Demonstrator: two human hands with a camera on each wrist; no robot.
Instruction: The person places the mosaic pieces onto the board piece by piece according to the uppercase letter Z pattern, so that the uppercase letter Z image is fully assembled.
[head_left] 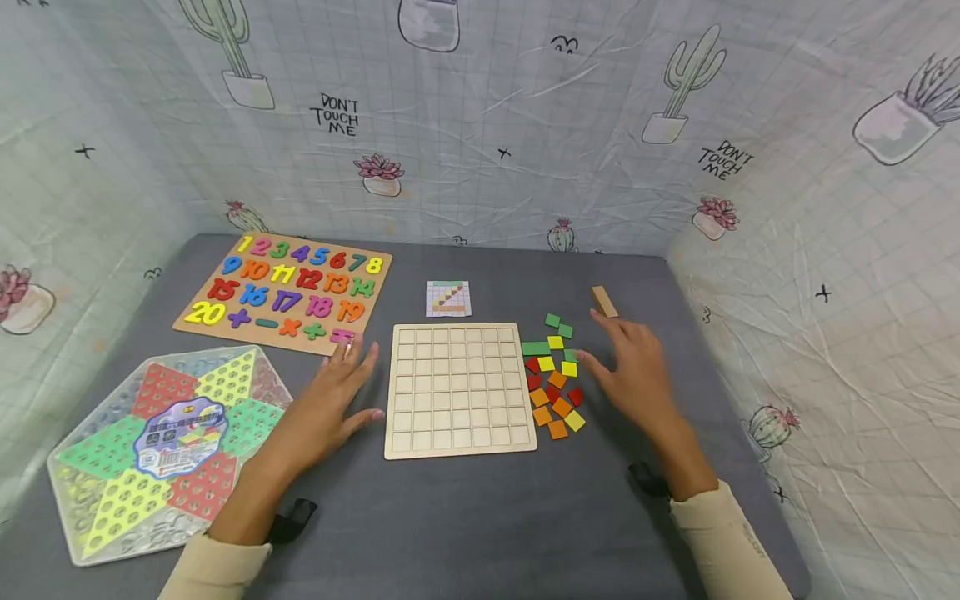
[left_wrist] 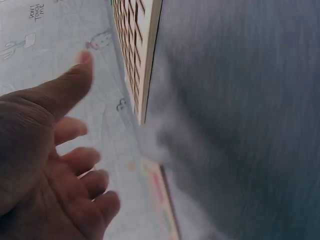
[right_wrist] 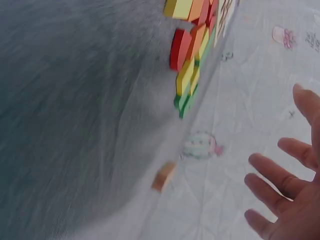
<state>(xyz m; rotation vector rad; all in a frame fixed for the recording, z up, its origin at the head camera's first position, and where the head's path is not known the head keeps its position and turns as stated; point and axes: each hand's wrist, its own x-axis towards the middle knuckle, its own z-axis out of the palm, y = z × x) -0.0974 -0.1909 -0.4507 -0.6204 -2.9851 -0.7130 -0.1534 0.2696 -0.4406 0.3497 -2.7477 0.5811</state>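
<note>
My left hand (head_left: 322,412) hovers between number board (head_left: 258,334) and grid board (head_left: 461,390); my right hand (head_left: 639,371) hovers near wooden block (head_left: 604,302) and coloured tiles (head_left: 557,380), right of grid board. Fingers (head_left: 611,328) relaxed, released.

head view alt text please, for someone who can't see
A person's left hand and right hand, both empty, hover either side of a wooden grid board on a grey table. Coloured tiles and a wooden block lie to its right, a pattern card behind it, a number board and star-patterned board left.
</note>
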